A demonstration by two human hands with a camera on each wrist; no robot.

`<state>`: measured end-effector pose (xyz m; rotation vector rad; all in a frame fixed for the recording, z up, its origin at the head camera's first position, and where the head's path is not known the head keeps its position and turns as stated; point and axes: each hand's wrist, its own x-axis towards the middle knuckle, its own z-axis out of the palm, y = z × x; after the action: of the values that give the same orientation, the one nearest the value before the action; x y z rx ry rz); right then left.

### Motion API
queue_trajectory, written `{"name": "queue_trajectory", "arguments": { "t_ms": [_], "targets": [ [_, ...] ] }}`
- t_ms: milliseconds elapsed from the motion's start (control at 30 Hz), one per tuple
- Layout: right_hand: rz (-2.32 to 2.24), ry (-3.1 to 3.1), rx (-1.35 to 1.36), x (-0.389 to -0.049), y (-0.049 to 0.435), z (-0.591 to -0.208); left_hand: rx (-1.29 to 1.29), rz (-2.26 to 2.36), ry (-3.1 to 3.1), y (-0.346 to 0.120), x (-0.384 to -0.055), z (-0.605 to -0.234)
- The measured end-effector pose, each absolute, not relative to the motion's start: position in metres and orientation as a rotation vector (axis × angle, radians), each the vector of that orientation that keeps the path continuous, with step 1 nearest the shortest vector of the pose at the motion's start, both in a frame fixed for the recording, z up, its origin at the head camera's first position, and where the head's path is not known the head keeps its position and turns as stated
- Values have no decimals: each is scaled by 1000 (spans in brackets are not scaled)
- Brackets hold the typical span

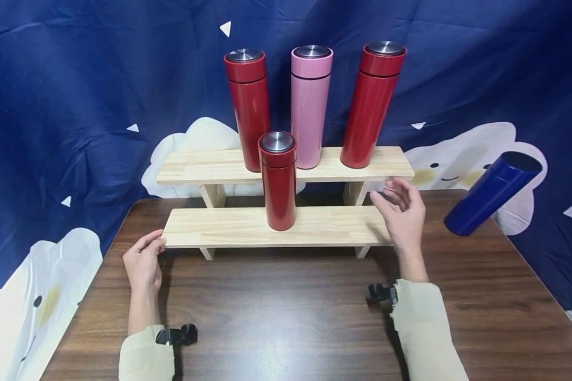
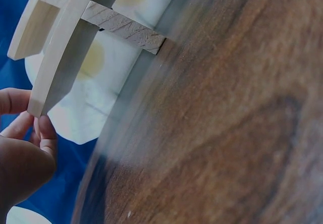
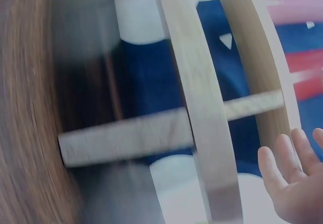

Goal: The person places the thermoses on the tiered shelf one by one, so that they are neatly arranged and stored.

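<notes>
A two-tier wooden shelf (image 1: 209, 227) stands on the table. At the left end of its lower board, my left hand (image 1: 144, 260) pinches the edge; in the left wrist view, fingertips (image 2: 46, 128) lie against the board's end. My right hand (image 1: 404, 214) is raised by the right end of the shelf with loosely bent fingers and nothing in them. One red thermos (image 1: 281, 185) is upright on the lower board. Along the upper board stand another red thermos (image 1: 250, 111), a pink thermos (image 1: 309, 106) and a third red thermos (image 1: 374, 106).
To the right of the shelf, a dark blue thermos (image 1: 491, 193) stands near the back edge of the brown wooden table (image 1: 286, 312). Behind everything hangs a blue cloth (image 1: 100, 79) with white clouds and triangles.
</notes>
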<state>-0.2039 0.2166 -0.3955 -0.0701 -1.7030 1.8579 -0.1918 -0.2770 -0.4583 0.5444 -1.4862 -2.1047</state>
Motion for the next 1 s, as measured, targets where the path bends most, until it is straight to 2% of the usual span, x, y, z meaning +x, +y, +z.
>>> {"name": "queue_trajectory", "arguments": {
  "t_ms": [700,1000],
  "targets": [
    [1779,-1364,-326,-183,303,-404,564,-2106,-1496,-277,-190,-456],
    [1788,-1295,-438,-177,325,-403,550,-2108,-1505,-276,-190,-456]
  ]
}}
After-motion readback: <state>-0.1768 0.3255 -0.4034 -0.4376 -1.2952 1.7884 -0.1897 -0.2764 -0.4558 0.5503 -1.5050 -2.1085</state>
